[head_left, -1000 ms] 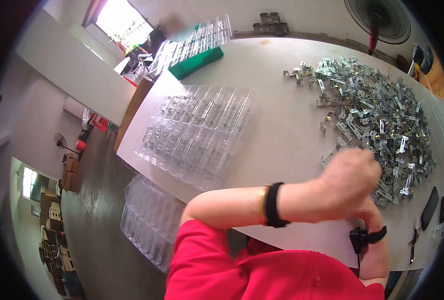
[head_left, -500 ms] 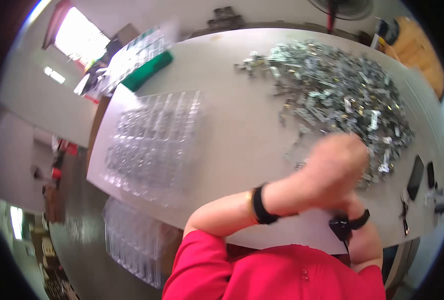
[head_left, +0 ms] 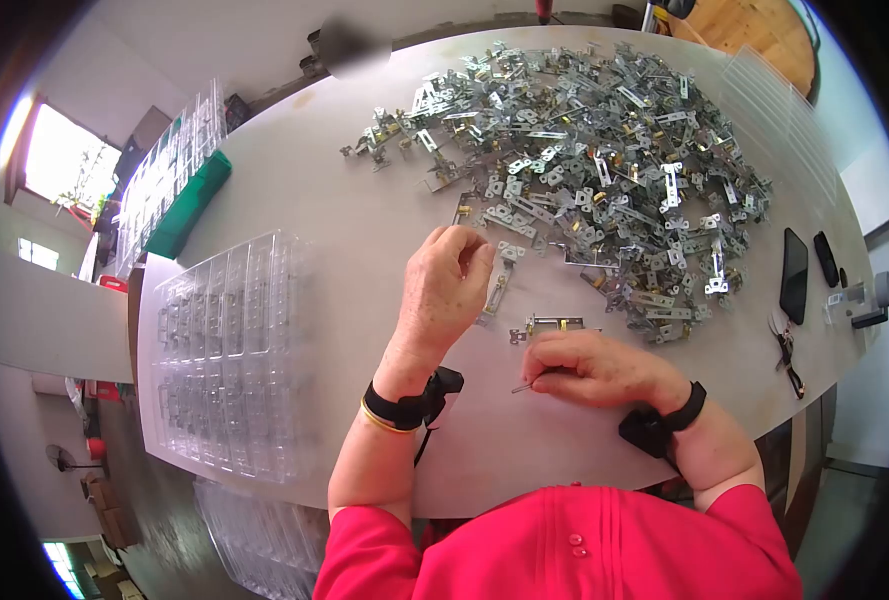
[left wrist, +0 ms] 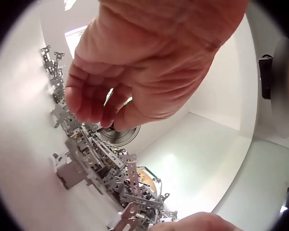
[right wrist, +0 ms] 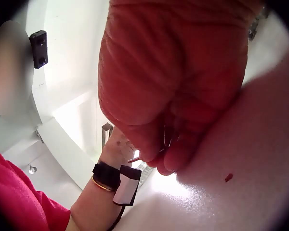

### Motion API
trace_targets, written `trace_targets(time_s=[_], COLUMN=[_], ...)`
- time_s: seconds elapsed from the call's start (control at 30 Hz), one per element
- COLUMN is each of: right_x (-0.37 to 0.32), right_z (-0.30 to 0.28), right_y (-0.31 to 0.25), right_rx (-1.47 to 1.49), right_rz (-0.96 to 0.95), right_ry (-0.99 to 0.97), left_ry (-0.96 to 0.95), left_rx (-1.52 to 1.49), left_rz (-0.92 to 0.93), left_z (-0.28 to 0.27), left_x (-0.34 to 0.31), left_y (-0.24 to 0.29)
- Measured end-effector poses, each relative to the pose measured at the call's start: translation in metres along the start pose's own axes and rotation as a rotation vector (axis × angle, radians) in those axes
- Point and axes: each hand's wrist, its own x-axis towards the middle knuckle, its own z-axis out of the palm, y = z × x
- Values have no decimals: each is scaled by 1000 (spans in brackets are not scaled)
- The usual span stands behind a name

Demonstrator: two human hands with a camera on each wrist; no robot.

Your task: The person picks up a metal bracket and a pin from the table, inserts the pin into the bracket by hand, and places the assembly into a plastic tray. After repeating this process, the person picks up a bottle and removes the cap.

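Observation:
In the head view my left hand (head_left: 444, 290) hovers at the near left edge of a pile of metal brackets (head_left: 604, 170). Its fingers are loosely curled, and the left wrist view shows nothing between the fingertips (left wrist: 94, 113). A loose bracket (head_left: 499, 290) lies just right of that hand. Lower on the table, my right hand (head_left: 599, 368) pinches a thin metal rod (head_left: 521, 388), whose tip pokes out leftward. Most of the rod is hidden inside the fingers. Beyond the right knuckles lies another bracket (head_left: 556, 324) with a brass-coloured part.
Clear plastic trays (head_left: 229, 360) with filled compartments stand at the left. Behind them is a green bin (head_left: 189, 205) with more trays. On the right lie a black phone (head_left: 793, 275) and pliers (head_left: 786, 350). Stacked trays (head_left: 259, 535) sit below the table's front edge.
My left hand has uncrossed from over the right and moved left to the pile's edge. The right hand, mostly covered before, now shows with the rod. The head view has swung to the right.

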Motion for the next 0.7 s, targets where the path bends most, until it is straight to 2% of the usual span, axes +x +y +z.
trace_targets(time_s=[0.1, 0.23, 0.33, 0.37, 0.47, 0.7], right_x=[0, -4, -4, -5, -6, -10], right_z=[-1, -1, -1, -1, -2, -1], right_y=[-3, -5, -2, 0, -1, -4], right_rx=[9, 105, 90, 59, 8, 26], right_rz=[42, 10, -61, -109, -108, -36], right_ry=[-4, -79, -128, -149, -179, -169], left_ry=[-54, -124, -320, -330, -379, -431], left_rx=[29, -39, -79, -81, -11, 58], left_rz=[-62, -46, 45, 48, 276, 384], left_z=[5, 5, 4, 7, 20, 31], left_x=[-1, -3, -8, -10, -17, -25], left_y=[-3, 7, 19, 20, 21, 25])
